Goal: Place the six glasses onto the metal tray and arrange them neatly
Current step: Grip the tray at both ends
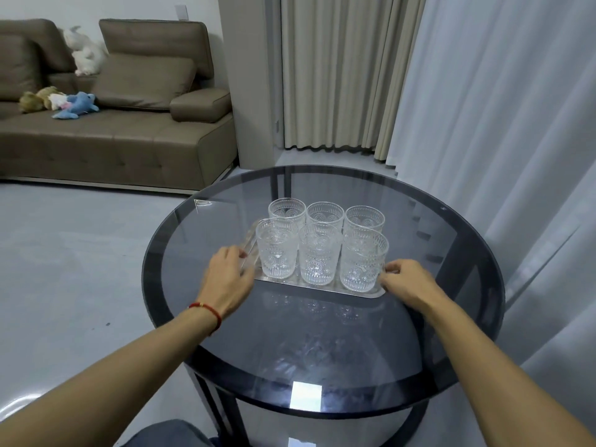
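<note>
All six glasses [322, 243] stand in 2 rows of 3 on the tray [290, 283] at the surface's centre, left hand [227, 280] & right hand [404, 283] pinching its short edges; glass is fragile, slippery, so hold low.

Six glasses [319, 253] stand in two rows on the metal tray [309, 287], both hands gripping its ends.

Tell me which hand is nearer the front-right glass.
Right. The right hand sits at the tray's right end, beside the front-right glass; the left hand is at the opposite end.
</note>
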Demonstrator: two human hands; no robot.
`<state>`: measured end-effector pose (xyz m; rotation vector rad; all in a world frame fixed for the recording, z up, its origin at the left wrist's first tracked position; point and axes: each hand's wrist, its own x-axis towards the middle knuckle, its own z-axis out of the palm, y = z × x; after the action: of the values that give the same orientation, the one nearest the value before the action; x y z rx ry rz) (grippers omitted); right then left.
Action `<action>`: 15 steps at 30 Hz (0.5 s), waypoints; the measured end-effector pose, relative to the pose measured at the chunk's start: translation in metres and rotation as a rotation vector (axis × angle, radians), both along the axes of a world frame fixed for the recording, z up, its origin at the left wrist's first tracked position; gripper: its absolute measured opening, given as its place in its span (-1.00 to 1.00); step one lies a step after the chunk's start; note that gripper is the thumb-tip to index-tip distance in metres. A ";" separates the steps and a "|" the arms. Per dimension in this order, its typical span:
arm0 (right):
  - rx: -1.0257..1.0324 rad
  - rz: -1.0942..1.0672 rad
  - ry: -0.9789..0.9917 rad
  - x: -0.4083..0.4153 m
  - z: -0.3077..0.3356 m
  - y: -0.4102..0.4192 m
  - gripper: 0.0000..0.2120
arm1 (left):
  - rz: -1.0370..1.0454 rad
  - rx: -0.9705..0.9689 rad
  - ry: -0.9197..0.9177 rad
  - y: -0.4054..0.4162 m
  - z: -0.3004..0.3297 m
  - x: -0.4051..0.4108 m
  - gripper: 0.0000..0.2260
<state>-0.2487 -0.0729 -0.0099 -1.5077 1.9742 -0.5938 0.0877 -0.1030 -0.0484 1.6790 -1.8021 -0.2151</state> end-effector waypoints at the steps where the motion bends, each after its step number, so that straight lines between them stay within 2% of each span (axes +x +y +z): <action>1: 0.038 0.080 -0.021 -0.002 0.004 0.002 -0.74 | -0.054 0.016 -0.020 0.007 -0.007 0.002 -0.78; 3: 0.061 0.197 -0.087 -0.005 0.005 0.008 -0.81 | -0.115 0.016 -0.050 0.015 -0.014 0.006 -0.69; 5: 0.000 0.269 -0.021 -0.004 0.002 0.009 -0.75 | -0.132 -0.009 -0.108 0.014 -0.016 0.010 -0.63; 7: -0.091 0.268 0.072 -0.003 -0.007 0.003 -0.70 | -0.149 -0.028 -0.147 0.007 -0.015 0.013 -0.59; 9: -0.130 0.242 0.085 -0.001 -0.010 -0.006 -0.65 | -0.152 -0.018 -0.134 -0.002 -0.012 0.015 -0.56; 15: -0.194 0.216 0.053 0.020 -0.006 -0.051 -0.72 | -0.082 0.022 -0.092 -0.043 -0.006 0.026 -0.59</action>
<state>-0.2290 -0.1237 -0.0164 -1.8436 1.8018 -0.6734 0.1138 -0.1457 -0.0547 1.6557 -1.9451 -0.1963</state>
